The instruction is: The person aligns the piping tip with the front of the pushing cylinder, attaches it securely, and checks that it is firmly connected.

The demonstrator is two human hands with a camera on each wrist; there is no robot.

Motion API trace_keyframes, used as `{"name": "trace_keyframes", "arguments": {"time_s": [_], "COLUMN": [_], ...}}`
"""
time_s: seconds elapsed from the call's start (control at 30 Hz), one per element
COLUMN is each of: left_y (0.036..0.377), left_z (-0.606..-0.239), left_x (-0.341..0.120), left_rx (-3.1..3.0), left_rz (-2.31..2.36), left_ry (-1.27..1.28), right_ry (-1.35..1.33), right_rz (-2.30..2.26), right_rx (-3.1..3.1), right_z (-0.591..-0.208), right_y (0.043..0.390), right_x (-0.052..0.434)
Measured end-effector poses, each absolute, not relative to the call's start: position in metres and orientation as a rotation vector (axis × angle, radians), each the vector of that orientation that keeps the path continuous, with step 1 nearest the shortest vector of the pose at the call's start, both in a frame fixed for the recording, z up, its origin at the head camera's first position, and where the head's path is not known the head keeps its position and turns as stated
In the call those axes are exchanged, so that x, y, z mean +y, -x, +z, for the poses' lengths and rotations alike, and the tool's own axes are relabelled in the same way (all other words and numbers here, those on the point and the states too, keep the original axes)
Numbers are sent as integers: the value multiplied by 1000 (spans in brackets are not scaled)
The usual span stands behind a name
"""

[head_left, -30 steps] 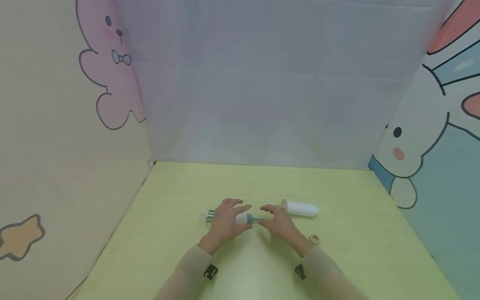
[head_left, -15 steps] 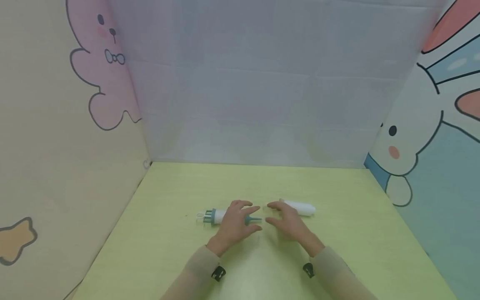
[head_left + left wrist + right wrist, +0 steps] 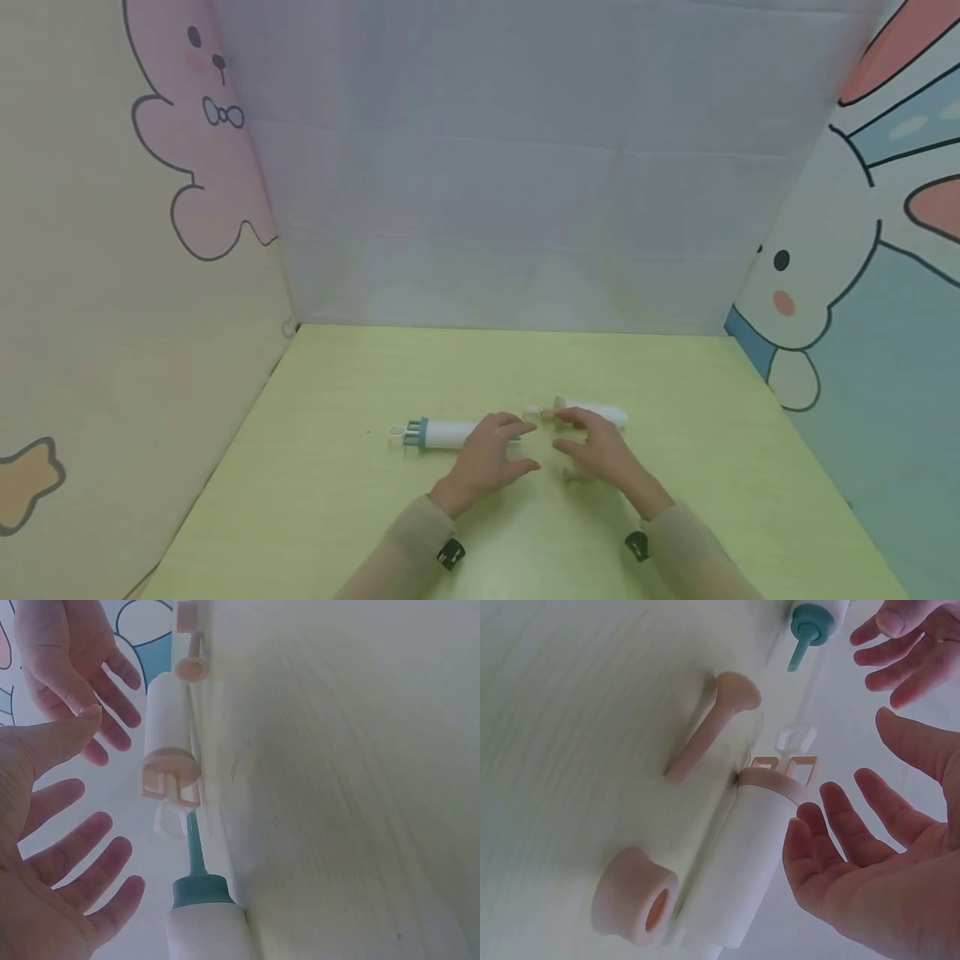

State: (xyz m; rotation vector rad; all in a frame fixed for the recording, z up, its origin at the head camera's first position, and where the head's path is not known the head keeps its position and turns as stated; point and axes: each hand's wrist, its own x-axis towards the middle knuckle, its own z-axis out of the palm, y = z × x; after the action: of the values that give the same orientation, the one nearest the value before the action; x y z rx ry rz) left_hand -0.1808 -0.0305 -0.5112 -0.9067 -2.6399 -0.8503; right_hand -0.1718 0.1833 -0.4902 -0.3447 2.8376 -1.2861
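The white tube [image 3: 739, 862] looked like smooth matt plastic, its teal nozzle [image 3: 804, 634] glossier. At its seven o'clock, the pink ring [image 3: 634, 904] seemed soft rubber; the tabletop [image 3: 337, 500] matt, faintly grained.

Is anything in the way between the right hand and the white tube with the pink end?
No. The right hand is open beside the white tube with the pink end, and only bare air lies between its fingers and it.

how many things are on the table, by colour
White tube with teal nozzle and teal end piece: 1
White tube with peach end piece: 1
Loose peach parts, a funnel-shaped nozzle and a ring-shaped cap: 2
Total: 4
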Motion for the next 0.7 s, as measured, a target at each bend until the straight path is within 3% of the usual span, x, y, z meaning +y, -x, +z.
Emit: {"name": "trace_keyframes", "arguments": {"time_s": [0.7], "left_y": [172], "left_z": [-515], "left_x": [-3], "left_rx": [-2694], "left_rz": [-869], "left_ry": [991], "right_ry": [223], "right_rz": [-1216], "right_rx": [2871], "right_z": [-497], "right_y": [153], "right_x": [223]}}
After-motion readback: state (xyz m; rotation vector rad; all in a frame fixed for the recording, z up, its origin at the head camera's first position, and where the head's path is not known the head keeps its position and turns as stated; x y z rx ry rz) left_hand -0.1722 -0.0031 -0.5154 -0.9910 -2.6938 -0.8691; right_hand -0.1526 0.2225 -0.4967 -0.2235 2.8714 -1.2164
